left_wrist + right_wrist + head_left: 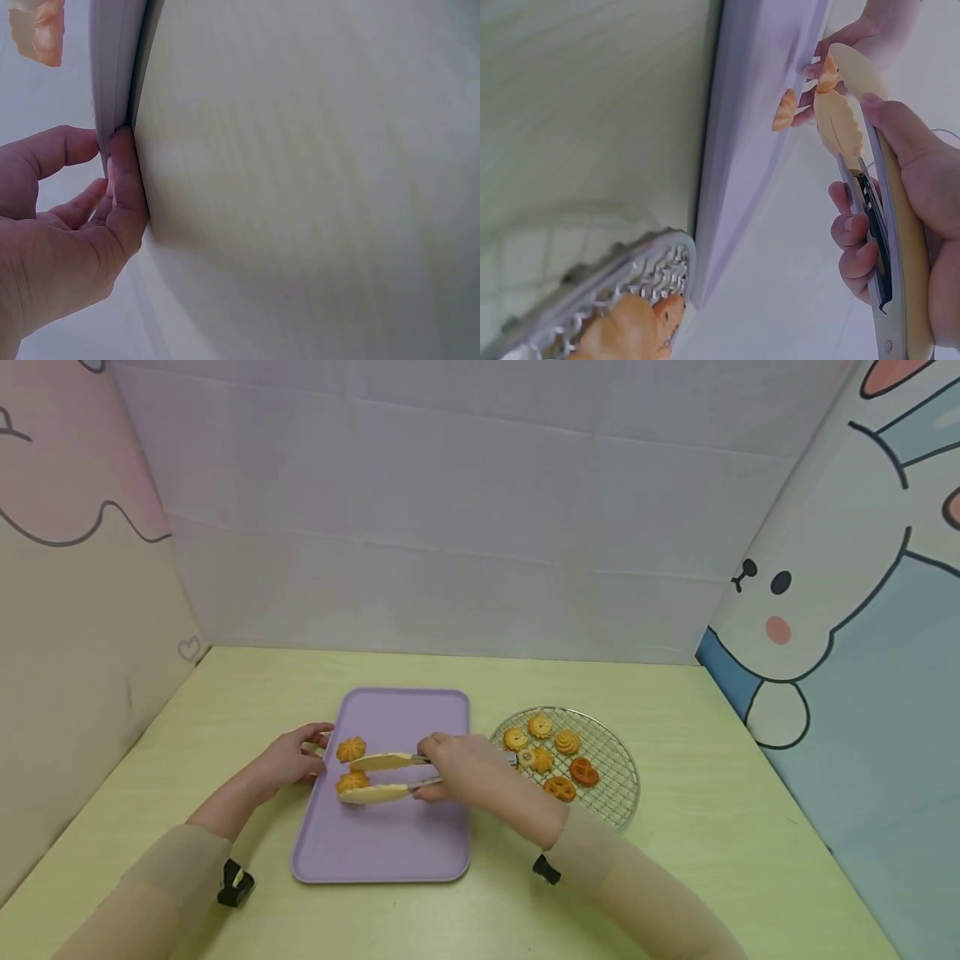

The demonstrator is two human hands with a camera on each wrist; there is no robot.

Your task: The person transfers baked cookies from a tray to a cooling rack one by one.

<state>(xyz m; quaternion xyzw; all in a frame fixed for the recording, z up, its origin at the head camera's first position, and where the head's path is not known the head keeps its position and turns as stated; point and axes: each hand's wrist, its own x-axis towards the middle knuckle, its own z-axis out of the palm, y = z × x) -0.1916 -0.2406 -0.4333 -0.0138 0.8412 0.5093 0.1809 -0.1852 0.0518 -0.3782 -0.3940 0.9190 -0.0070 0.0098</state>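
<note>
My right hand point(468, 768) grips a pair of tongs point(889, 225) with cream-coloured tips, reaching across the lilac tray point(382, 852). Between the tong tips sits a golden, ridged cookie point(351, 782), over the tray's left half. A second ridged cookie point(351, 749) lies on the tray just beyond it, near the left rim. At that rim my left hand point(288, 760) pinches the tray's edge; the left wrist view shows the thumb and fingers point(127, 180) at either side of the edge.
A round wire rack point(626, 777) stands right of the tray, bearing several cookies, among them a pretzel-shaped one point(584, 772) and a swirled one point(567, 742). The pale yellow-green table point(712, 860) is bounded by a white back wall point(450, 527) and printed side panels point(885, 693).
</note>
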